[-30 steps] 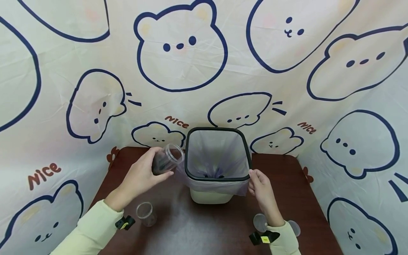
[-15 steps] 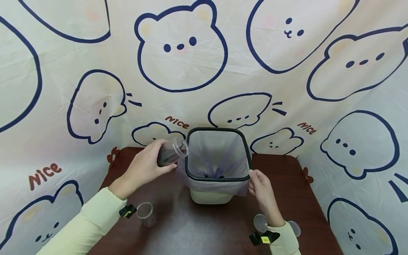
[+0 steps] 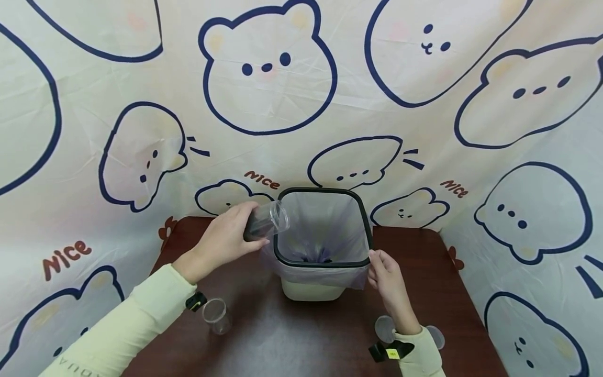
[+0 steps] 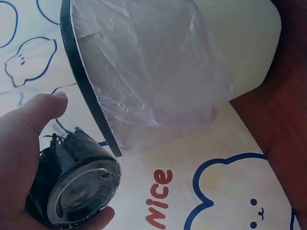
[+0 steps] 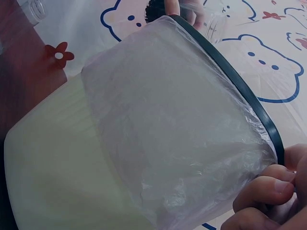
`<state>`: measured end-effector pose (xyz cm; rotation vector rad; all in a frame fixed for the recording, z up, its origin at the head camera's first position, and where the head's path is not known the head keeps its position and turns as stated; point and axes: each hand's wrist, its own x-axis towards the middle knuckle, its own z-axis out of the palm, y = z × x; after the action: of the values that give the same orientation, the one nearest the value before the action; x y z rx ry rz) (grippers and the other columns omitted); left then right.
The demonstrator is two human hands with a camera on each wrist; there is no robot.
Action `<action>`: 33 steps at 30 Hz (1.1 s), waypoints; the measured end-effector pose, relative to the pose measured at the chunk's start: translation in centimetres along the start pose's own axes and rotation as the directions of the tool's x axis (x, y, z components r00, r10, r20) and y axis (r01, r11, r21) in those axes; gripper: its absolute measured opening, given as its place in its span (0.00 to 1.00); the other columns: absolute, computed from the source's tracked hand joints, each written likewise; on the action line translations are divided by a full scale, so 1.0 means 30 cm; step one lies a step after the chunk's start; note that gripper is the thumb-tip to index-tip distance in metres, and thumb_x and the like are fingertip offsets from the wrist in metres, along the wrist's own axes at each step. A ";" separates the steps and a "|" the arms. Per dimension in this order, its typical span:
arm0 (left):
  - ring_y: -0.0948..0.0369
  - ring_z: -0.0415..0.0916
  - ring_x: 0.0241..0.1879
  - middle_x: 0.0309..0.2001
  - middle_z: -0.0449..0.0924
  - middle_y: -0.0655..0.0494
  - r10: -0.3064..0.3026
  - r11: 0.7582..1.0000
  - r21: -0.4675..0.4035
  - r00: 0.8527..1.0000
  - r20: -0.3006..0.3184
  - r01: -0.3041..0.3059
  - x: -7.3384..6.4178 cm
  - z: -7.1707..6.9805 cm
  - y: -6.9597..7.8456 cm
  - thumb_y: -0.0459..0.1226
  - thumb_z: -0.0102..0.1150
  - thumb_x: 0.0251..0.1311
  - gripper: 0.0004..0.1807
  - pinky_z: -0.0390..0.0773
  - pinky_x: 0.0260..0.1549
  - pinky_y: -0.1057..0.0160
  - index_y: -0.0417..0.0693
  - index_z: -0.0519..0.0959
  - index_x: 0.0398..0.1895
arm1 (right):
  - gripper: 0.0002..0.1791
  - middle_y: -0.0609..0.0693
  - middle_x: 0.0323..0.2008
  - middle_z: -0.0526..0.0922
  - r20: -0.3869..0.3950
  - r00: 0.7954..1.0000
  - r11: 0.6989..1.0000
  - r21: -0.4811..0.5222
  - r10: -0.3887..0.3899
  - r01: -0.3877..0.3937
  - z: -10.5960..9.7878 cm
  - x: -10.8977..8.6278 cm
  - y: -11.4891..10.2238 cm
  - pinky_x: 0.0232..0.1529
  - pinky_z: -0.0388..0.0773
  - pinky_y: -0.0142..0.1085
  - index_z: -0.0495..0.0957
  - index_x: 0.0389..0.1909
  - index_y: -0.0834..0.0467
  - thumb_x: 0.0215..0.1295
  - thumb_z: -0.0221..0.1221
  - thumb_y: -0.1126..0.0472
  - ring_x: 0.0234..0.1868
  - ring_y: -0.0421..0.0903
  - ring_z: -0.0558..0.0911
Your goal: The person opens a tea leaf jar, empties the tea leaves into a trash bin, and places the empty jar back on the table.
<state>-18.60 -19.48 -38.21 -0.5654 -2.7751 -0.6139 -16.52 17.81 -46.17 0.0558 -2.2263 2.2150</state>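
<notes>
My left hand (image 3: 221, 238) grips a clear plastic jar (image 3: 261, 222), tilted with its mouth over the left rim of a trash bin (image 3: 313, 291). In the left wrist view, dark stringy bits (image 4: 72, 146) lie in the jar toward its base; what they are I cannot tell. A thin translucent bag (image 3: 306, 276) lines the bin and folds down outside its black rim (image 3: 325, 265). Small dark bits show at the bottom of the liner. At the front right corner, my right hand (image 3: 388, 283) pinches the rim, its fingers (image 5: 268, 191) curled beside the bag.
A second clear jar (image 3: 218, 317) stands upright on the brown table (image 3: 292, 340), left of the bin. Two round clear lids lie near the right wrist, one a left lid (image 3: 384, 331), the other a right lid (image 3: 436, 337). Printed cloth (image 3: 264, 104) hangs behind the table.
My left hand has moved right and slightly up with the jar, tipping it further, so its mouth now reaches over the bin's left rim. The right hand holds still.
</notes>
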 end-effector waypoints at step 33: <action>0.47 0.75 0.56 0.60 0.76 0.42 0.171 0.956 0.226 0.982 0.082 -0.185 0.137 -0.038 0.008 0.50 0.80 0.49 0.44 0.77 0.55 0.45 0.41 0.69 0.64 | 0.20 0.43 0.16 0.58 -0.001 1.000 1.000 0.006 0.006 -0.006 0.002 0.001 -0.005 0.19 0.57 0.28 0.63 0.28 0.59 0.81 0.49 0.54 0.15 0.36 0.58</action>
<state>-22.01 -18.48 -35.83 -0.7817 -2.7583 -0.2314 -16.54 17.74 -46.02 0.0477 -2.2218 2.2247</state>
